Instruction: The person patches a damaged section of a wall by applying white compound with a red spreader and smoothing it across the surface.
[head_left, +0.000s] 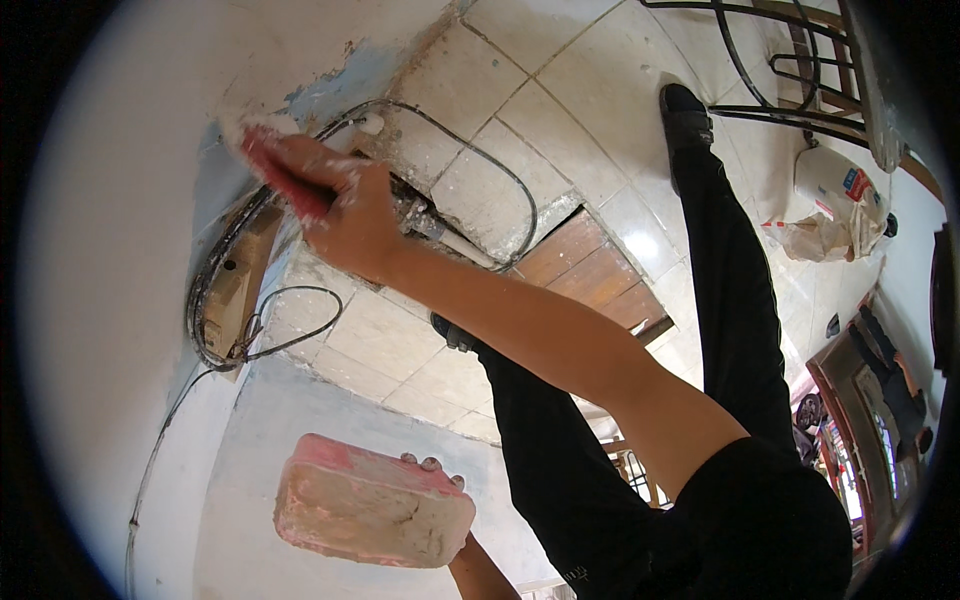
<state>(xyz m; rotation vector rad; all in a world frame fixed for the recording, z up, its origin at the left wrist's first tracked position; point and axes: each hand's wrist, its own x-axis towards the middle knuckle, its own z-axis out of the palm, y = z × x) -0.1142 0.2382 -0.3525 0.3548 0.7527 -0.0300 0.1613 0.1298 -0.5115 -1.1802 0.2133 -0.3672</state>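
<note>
My right hand (355, 210) is closed around a red, flat-looking hand tool (285, 178) smeared with white paste. The tool's tip meets the pale wall (130, 200), where it is blurred; its exact kind is unclear. White smudges mark my fingers. Lower in the view, my left hand (432, 466) grips a pink rectangular tub (345, 456) by its far edge, with only a few fingertips showing over it. Beige-white plaster coats the tub's broad face. My left palm and thumb are hidden behind it.
Black cables (200, 300) loop along the wall's foot beside a wooden box (247, 285). A floor opening with brown boards (580, 265) and a pipe (465, 247) breaks the tiles. A metal-framed chair (790, 110) and a white bucket (825, 180) stand at the right.
</note>
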